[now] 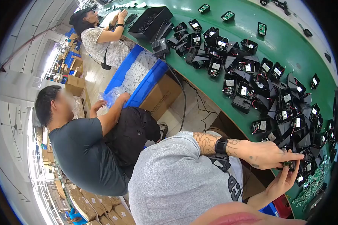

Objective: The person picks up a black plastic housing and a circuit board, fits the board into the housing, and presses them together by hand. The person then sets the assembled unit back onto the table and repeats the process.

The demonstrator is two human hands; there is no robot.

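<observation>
A small black plastic housing (289,167) with a bit of green circuit board showing is between my two hands at the table's edge. My left hand (264,154), with a dark watch on its wrist, reaches over it from above, its fingers pressed to the piece. From below, my right hand (281,184) grips the same housing between thumb and fingers. The fingers hide much of it. Close by lies a crowd of open black housings (246,90) holding white blocks and red wires. Beside my right hand spreads a heap of small green circuit boards (314,183).
The green table (289,48) carries a black bin (151,23) and a black boxy device (160,47) with a cable. A blue crate (118,77) of white parts stands beside it on a cardboard box (162,98). Two co-workers sit left, one (84,157) reaching into the crate.
</observation>
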